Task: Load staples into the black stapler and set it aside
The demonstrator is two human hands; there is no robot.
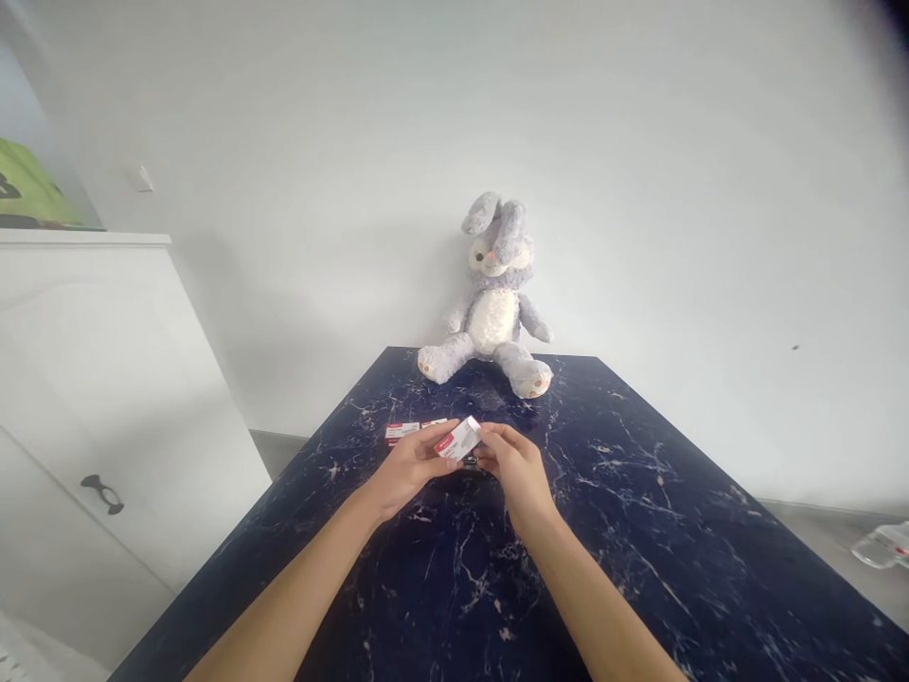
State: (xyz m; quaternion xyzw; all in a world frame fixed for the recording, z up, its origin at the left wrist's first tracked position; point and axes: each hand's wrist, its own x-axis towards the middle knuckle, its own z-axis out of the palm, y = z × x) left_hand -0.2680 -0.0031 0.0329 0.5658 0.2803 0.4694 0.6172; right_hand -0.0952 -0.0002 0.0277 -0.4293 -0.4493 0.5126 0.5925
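- Left hand (407, 468) pinches a tilted white-and-red box (458, 439), just below centre frame.
- Right hand (518, 466) has fingertips at the box's right end; cannot tell whether they grip.
- Similar boxes (402, 432) sit on the worktop (639, 540), left of centre.

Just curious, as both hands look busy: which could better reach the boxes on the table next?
Probably the left hand: it is close beside the boxes on the table, while the right hand is farther away, across the held box.
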